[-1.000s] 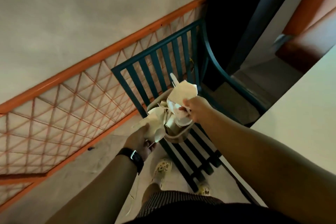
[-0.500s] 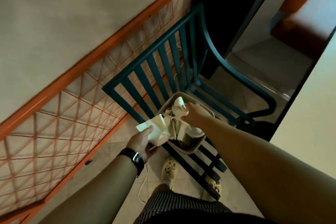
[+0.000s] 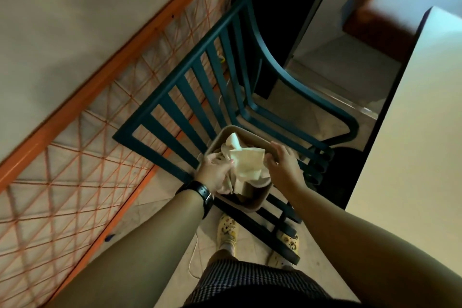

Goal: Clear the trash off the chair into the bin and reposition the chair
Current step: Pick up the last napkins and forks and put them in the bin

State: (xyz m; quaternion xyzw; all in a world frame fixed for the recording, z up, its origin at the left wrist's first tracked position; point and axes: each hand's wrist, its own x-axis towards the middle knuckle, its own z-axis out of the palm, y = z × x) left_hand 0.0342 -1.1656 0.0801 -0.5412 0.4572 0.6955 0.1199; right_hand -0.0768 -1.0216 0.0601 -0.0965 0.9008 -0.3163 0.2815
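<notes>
down on the slatted seat of the teal chair [image 3: 212,97] sits a beige bin [image 3: 260,201], stuffed with crumpled cream paper trash [image 3: 246,165] that pokes above its rim. the left hands' fingers [image 3: 215,172] curl into the paper at the bin's near-left side, gripping the wad, a black watch [image 3: 203,194] on that wrist. the right hand [image 3: 283,166] hooks its fingers over the bin's far-right rim, holding it. the chair stands beside an orange lattice railing [image 3: 82,157], its curved armrest near a pale surface [image 3: 412,132] on the right. patterned yellow shoes [image 3: 227,231] stand on the tiled floor under the seat's front edge.
</notes>
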